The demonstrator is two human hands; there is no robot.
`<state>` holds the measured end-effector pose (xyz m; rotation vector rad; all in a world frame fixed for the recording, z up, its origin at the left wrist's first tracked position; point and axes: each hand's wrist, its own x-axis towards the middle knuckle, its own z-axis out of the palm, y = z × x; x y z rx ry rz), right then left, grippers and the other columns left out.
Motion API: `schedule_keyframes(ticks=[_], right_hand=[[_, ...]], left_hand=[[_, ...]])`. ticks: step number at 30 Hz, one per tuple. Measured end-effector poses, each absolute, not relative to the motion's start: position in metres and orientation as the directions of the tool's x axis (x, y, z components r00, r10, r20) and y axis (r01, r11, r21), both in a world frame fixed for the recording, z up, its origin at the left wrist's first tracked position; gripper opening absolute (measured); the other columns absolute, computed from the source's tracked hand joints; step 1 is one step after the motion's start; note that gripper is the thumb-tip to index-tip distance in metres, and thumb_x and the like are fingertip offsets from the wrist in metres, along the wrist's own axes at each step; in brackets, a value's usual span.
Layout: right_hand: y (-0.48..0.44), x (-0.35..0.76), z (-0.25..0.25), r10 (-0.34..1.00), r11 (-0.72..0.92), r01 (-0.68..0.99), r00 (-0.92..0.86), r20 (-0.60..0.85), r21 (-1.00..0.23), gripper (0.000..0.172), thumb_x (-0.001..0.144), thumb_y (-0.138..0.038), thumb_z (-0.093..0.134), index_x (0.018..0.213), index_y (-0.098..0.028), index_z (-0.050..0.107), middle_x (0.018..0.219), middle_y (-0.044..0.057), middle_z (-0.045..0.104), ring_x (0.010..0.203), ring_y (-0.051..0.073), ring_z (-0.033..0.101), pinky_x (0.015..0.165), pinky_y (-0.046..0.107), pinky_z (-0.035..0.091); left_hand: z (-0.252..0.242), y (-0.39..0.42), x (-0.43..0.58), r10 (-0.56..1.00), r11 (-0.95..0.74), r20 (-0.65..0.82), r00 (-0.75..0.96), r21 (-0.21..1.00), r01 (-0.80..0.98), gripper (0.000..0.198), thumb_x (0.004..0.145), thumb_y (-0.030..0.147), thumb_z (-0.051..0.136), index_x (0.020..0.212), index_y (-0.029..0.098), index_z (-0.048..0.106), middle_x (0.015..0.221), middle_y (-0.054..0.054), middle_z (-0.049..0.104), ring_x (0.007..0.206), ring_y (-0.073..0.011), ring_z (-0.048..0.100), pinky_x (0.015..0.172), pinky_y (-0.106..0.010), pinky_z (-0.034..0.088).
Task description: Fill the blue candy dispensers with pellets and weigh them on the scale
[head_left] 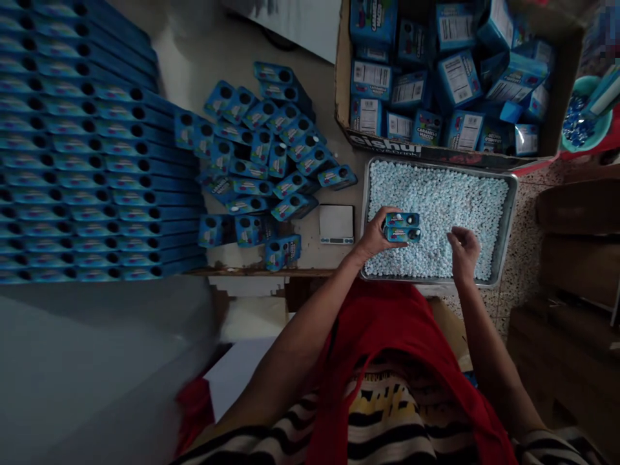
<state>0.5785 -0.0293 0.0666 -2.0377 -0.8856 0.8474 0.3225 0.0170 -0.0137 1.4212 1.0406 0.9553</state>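
My left hand (375,237) is closed around two small blue candy boxes (403,227), held side by side above the left part of a metal tray (508,219). Dark round holes show on their tops, with pale bits at the holes. Small pale blue and white candies (436,187) fill the tray. Over its right side, my right hand (465,250) has its fingers curled together; whatever may be inside them is hidden. Just left of the tray lies a small digital scale (336,224). Loose blue boxes (261,148) are jumbled further left.
Tall rows of stacked blue boxes (77,161) take up the left. Behind the tray stands an open cardboard carton (343,84) with many blue boxes inside. A turquoise bowl (605,126) with shiny blue pieces sits at far right. The table's front edge (261,272) runs below.
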Motion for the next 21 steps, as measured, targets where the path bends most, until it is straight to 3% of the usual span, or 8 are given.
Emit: schedule_keyframes(ticks=[3, 6, 9, 13, 21], right_hand=[[-0.038, 0.58, 0.059, 0.847, -0.493, 0.38, 0.415, -0.332, -0.782, 0.034, 0.081, -0.049, 0.074, 0.097, -0.019, 0.075, 0.095, 0.01, 0.08, 0.089, 0.024, 0.074, 0.092, 0.044, 0.062], [-0.033, 0.572, 0.055, 0.901, -0.423, 0.47, 0.308, -0.306, -0.775, 0.032, 0.088, -0.049, 0.07, 0.099, -0.02, 0.076, 0.101, 0.011, 0.081, 0.09, 0.024, 0.075, 0.086, 0.041, 0.064], [-0.026, 0.567, 0.053, 0.949, -0.316, 0.572, 0.199, -0.245, -0.757, 0.03, 0.094, -0.046, 0.066, 0.106, -0.021, 0.076, 0.11, 0.012, 0.079, 0.089, 0.022, 0.075, 0.082, 0.04, 0.065], [-0.031, 0.569, 0.052, 0.967, -0.224, 0.646, 0.058, -0.246, -0.729, 0.029, 0.097, -0.04, 0.063, 0.114, -0.022, 0.078, 0.113, 0.012, 0.076, 0.089, 0.023, 0.076, 0.084, 0.042, 0.065], [-0.058, 0.558, 0.04, 0.939, -0.172, 0.709, -0.091, -0.331, -0.684, 0.032, 0.096, -0.039, 0.063, 0.117, -0.021, 0.078, 0.117, 0.016, 0.075, 0.092, 0.028, 0.076, 0.084, 0.049, 0.065]], left_hand=[[-0.01, 0.011, 0.334, 0.963, -0.067, 0.017, 0.269, 0.982, 0.176, 0.083, 0.066, 0.05, 0.104, 0.132, 0.023, 0.061, 0.128, -0.01, 0.07, 0.116, -0.0288, 0.074, 0.1, -0.043, 0.062], [-0.006, 0.004, 0.334, 0.978, -0.07, 0.019, 0.21, 0.969, 0.235, 0.084, 0.065, 0.048, 0.105, 0.132, 0.022, 0.062, 0.128, -0.011, 0.07, 0.119, -0.0298, 0.074, 0.103, -0.043, 0.062], [-0.003, -0.002, 0.313, 0.982, -0.003, -0.036, 0.183, 0.978, 0.207, 0.088, 0.067, 0.054, 0.103, 0.136, 0.023, 0.059, 0.136, -0.013, 0.07, 0.126, -0.0302, 0.073, 0.11, -0.045, 0.06], [0.006, -0.016, 0.271, 0.978, 0.127, -0.143, 0.153, 0.986, 0.111, 0.096, 0.066, 0.068, 0.1, 0.138, 0.026, 0.052, 0.136, -0.013, 0.072, 0.118, -0.0274, 0.077, 0.102, -0.043, 0.066], [0.055, -0.065, 0.199, 0.998, 0.058, -0.059, -0.003, 0.977, 0.204, 0.094, 0.067, 0.06, 0.103, 0.14, 0.028, 0.053, 0.144, -0.017, 0.069, 0.135, -0.0333, 0.072, 0.114, -0.051, 0.062]])
